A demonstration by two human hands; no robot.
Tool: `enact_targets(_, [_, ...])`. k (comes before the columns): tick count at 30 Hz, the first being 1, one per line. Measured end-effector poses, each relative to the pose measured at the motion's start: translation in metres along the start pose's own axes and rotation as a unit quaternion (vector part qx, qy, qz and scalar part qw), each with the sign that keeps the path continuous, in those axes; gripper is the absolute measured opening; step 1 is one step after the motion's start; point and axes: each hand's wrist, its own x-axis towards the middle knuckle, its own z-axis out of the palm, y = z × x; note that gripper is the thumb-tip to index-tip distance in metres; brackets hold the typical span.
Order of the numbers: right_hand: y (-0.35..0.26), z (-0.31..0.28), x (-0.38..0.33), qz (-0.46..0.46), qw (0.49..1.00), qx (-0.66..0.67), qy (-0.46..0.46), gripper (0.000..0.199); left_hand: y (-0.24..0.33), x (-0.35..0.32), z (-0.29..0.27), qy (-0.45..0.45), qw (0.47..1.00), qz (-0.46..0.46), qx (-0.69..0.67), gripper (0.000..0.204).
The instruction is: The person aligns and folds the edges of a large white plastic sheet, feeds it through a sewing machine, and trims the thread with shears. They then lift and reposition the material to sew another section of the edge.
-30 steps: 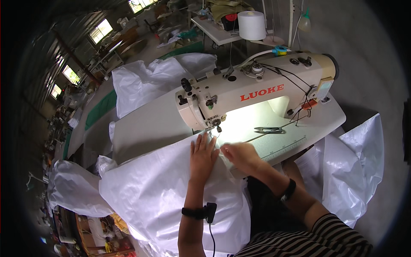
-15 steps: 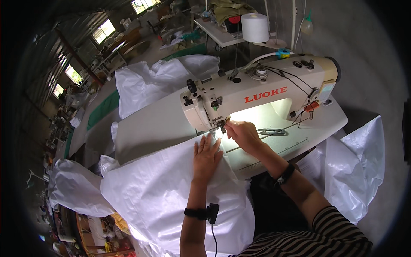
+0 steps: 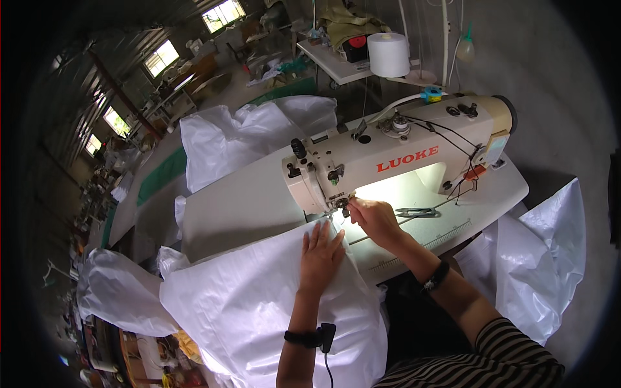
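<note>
A white sewing machine (image 3: 414,139) with its head angled to the left stands on a pale machine table (image 3: 239,210). Over the table's front edge and down my lap spreads a white plastic-looking sheet (image 3: 246,304). My left hand (image 3: 321,258) lies flat on that sheet with fingers spread, just in front of the presser foot area. At the needle end of the machine, my right hand (image 3: 375,223) is closed, thumb and forefinger pinched beside the needle clamp. Whatever is between those fingertips is too small to make out.
Thread snips (image 3: 417,212) lie on the table under the machine arm. A white thread cone (image 3: 389,55) stands behind. More white sheeting is bunched beyond the table (image 3: 252,132), at the left (image 3: 119,291) and at the right (image 3: 537,258).
The whole scene has shifted slightly down and right in the picture. Both hands keep nearly the same places by the needle, the right still pinched, the left still flat.
</note>
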Motion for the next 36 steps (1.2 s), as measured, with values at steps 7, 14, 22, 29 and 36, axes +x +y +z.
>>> enact_targets(7, [0.007, 0.004, -0.003, -0.037, 0.999, -0.024, 0.019, 0.016, 0.001, -0.004, -0.003, 0.013, 1.000, 0.011, -0.016, 0.040])
enact_targets(14, [0.005, 0.018, -0.044, -0.077, 0.981, -0.102, -0.146, 0.030, -0.010, -0.002, 0.002, -0.011, 0.999, 0.002, -0.036, 0.040])
enact_targets(22, [-0.017, 0.004, -0.065, -0.046, 0.996, -0.024, -0.078, 0.018, -0.011, 0.008, -0.021, 0.046, 0.994, 0.062, -0.075, 0.031])
enact_targets(29, [-0.012, -0.062, -0.187, 0.015, 0.984, 0.058, -0.170, 0.021, 0.124, -0.194, -0.016, -0.080, 0.945, -0.023, -0.316, 0.035])
enact_targets(36, [-0.015, -0.065, -0.244, 0.060, 0.943, 0.079, -0.317, 0.023, 0.109, -0.325, -0.049, -0.297, 0.884, -0.256, -0.255, 0.016])
